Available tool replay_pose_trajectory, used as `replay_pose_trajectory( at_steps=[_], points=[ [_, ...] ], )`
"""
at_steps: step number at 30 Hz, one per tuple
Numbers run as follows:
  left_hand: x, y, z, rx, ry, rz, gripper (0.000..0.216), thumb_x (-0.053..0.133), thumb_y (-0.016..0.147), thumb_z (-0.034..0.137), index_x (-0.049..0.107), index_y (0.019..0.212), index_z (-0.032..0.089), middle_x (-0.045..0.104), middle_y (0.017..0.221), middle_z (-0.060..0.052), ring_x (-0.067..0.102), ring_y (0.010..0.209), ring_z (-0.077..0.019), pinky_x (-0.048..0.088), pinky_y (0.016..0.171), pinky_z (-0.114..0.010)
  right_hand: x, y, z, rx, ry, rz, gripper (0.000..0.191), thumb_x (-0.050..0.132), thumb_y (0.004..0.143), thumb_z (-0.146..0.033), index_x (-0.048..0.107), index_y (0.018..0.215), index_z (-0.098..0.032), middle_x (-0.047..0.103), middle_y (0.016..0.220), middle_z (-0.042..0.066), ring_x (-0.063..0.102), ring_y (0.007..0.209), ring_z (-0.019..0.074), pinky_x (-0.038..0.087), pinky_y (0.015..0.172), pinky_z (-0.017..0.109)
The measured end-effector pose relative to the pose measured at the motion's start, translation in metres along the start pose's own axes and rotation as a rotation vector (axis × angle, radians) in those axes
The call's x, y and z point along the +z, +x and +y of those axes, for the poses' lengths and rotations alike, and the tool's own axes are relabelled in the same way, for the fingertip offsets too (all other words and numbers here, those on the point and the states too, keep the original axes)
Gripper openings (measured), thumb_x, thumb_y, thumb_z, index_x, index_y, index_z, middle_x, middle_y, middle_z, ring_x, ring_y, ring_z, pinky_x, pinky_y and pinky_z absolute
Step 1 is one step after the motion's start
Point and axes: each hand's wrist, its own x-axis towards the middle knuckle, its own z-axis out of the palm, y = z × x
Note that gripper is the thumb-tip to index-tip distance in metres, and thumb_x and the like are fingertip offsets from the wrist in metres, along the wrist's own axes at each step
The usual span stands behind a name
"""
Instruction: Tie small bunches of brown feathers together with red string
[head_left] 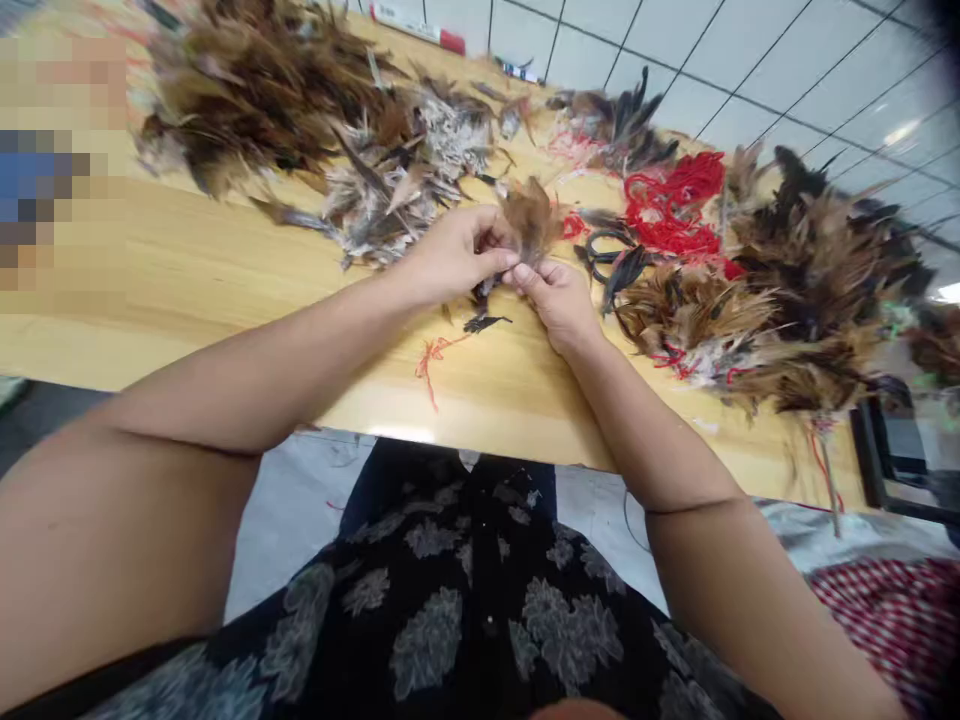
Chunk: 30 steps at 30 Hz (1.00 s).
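Between my two hands is a small bunch of brown feathers (531, 218), its fluffy tips pointing away from me. My left hand (472, 250) pinches its base with thumb and fingers. My right hand (555, 300) closes on the same base from the other side, the thumbs almost touching. Just below lie a loose dark feather (486, 323) and a tangle of thin red thread (431, 362). To the right of my hands rest black-handled scissors (600, 258), partly covered by feathers, and a heap of red yarn (675, 205).
Large piles of brown feathers (247, 90) lie at the back left and more feathers (817, 260) at the right. Greyish feathers (382, 205) sit left of my hands. A red-capped marker (420, 28) lies by the tiled wall (675, 50). The wooden table (187, 300) ends just before my body.
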Motion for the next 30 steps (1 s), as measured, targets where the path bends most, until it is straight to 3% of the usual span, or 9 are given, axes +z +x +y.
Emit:
replay_pose_trajectory(
  at_steps=[7,12,17,23,30],
  points=[
    [0.0,-0.005,-0.001,-0.072,-0.129,-0.075,0.032,0.096,0.098,0.013,0.066,0.088,0.021,0.069,0.076,0.0,0.071,0.075,-0.0206,0.058,0.074,-0.032,0.001,-0.001,-0.005,0.03,-0.038,0.003,0.065,0.089,0.094,-0.081,0.067,0.079,-0.021,0.057,0.073,-0.003,0.051,0.075,0.0122,0.043,0.073,0.028],
    [-0.001,-0.006,-0.004,-0.133,-0.24,-0.153,0.035,0.103,0.098,0.023,0.07,0.085,0.018,0.072,0.074,0.0,0.073,0.069,-0.0178,0.057,0.068,-0.027,-0.002,-0.002,-0.008,0.013,-0.03,-0.089,0.081,0.086,0.079,-0.1,0.062,0.075,-0.023,0.055,0.07,-0.003,0.048,0.073,0.0122,0.042,0.072,0.029],
    [-0.001,-0.009,-0.005,-0.106,-0.346,-0.201,0.044,0.113,0.09,0.043,0.079,0.087,0.016,0.079,0.081,-0.005,0.08,0.076,-0.0221,0.066,0.078,-0.033,-0.005,-0.003,-0.012,-0.001,-0.037,-0.189,0.088,0.084,0.07,-0.107,0.063,0.073,-0.023,0.053,0.067,-0.003,0.047,0.07,0.0118,0.042,0.069,0.029],
    [-0.005,-0.008,-0.003,-0.139,-0.414,-0.324,0.057,0.121,0.073,0.054,0.08,0.084,0.016,0.08,0.083,-0.008,0.084,0.084,-0.0277,0.071,0.086,-0.041,-0.008,-0.004,-0.014,-0.005,-0.021,-0.309,0.083,0.086,0.076,-0.102,0.061,0.074,-0.023,0.054,0.071,-0.002,0.049,0.075,0.013,0.044,0.073,0.029],
    [-0.005,-0.01,-0.002,-0.069,-0.459,-0.41,0.056,0.12,0.072,0.06,0.081,0.084,0.021,0.081,0.085,-0.006,0.081,0.084,-0.0245,0.071,0.09,-0.041,-0.011,-0.003,-0.013,-0.01,-0.025,-0.383,0.082,0.086,0.079,-0.1,0.06,0.075,-0.022,0.052,0.073,-0.003,0.047,0.074,0.0119,0.042,0.072,0.029]
  ],
)
